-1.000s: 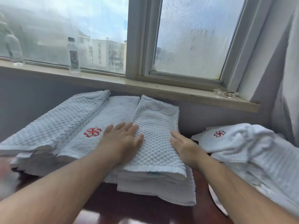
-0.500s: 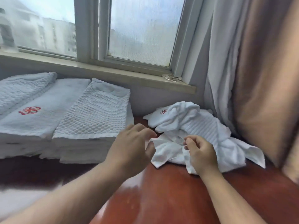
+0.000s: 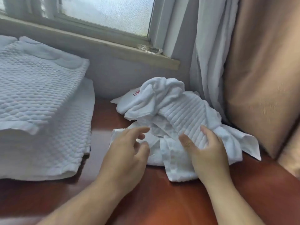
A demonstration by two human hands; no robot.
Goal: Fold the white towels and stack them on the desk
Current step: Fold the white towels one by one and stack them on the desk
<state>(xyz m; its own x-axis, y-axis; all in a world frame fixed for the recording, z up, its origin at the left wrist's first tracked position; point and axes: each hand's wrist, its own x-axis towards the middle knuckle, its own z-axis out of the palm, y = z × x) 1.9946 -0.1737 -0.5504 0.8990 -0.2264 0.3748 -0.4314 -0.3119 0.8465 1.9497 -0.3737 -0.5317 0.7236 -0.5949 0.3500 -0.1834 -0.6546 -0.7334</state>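
1. A head-worn view looks down at a person's two bare forearms over a reddish-brown desk point(image 3: 162, 202) under a window sill point(image 3: 97, 44); a tan curtain point(image 3: 263, 75) hangs at the right.
2. At the left sits a stack of folded towels point(image 3: 40, 98), white and waffle-textured, its edges fairly square.
3. Well apart from it, against the curtain, lies a heap of crumpled towels point(image 3: 146, 101); a red emblem shows near its top.
4. The left hand point(image 3: 128, 155) rests at the heap's near edge, fingers loosely bent and parted, nothing clearly held.
5. The right hand point(image 3: 209, 153) grips the ribbed towel point(image 3: 183, 114) on top of the heap, thumb and fingers spread wide around a fold.
6. The step appears to be picking out the next towel to fold; several seem unfolded.
7. Next likely need: lift one towel free of the tangle, find its corners, spread it flat on the bare desk.
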